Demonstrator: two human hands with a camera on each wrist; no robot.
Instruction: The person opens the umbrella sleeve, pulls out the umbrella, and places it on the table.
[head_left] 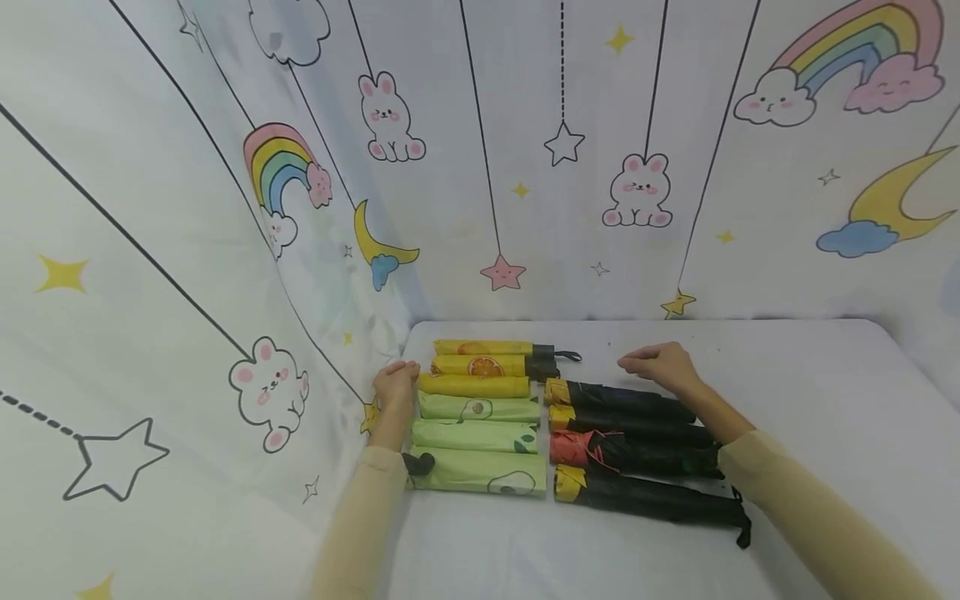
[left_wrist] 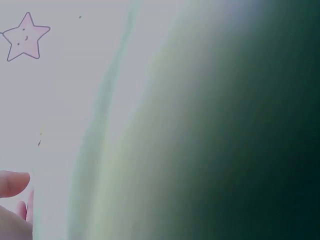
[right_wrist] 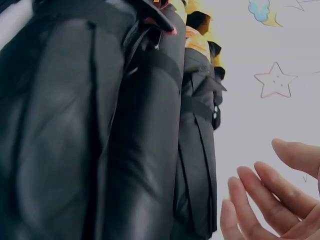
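Left hand (head_left: 395, 389) curled loosely, empty, nine o'clock of yellow umbrellas (head_left: 472, 386); right hand (head_left: 666, 367) relaxed, empty, one o'clock of black umbrellas (head_left: 651, 457).

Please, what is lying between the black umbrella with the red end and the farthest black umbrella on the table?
One yellow-ended black umbrella lies between them, side by side with both; the head view shows this.

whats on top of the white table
Three yellow umbrellas, three light-green umbrellas and four mostly black umbrellas, all folded, lie on the white table. The tabletop directly beneath them is covered, so I can't see what's there.
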